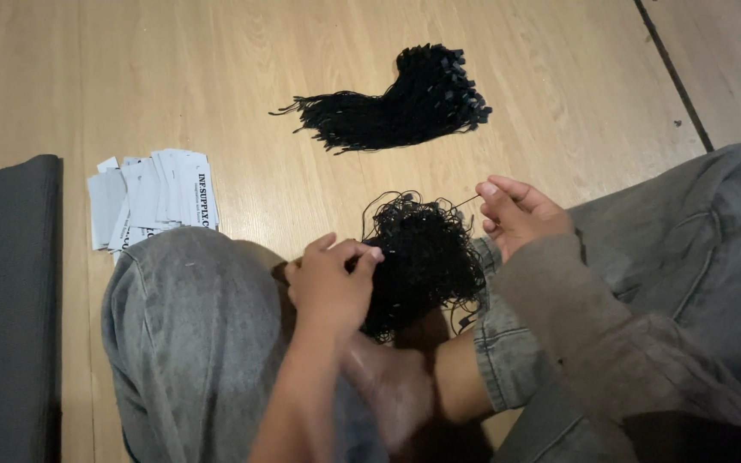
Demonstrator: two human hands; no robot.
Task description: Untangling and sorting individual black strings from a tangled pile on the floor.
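black tangled cords (422, 257) | black cord bundle (405, 103) | white tags (152, 199) with black print | grey jeans (190, 334) | light wood-grain floor (242, 60) | dark grey mat (6, 300)

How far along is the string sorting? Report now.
Possibly done: a straightened black string bundle lies on the floor. In hand: left hand grips the tangled string pile; right hand pulls one strand. Left: most of that tangle; the white tags lie untouched.
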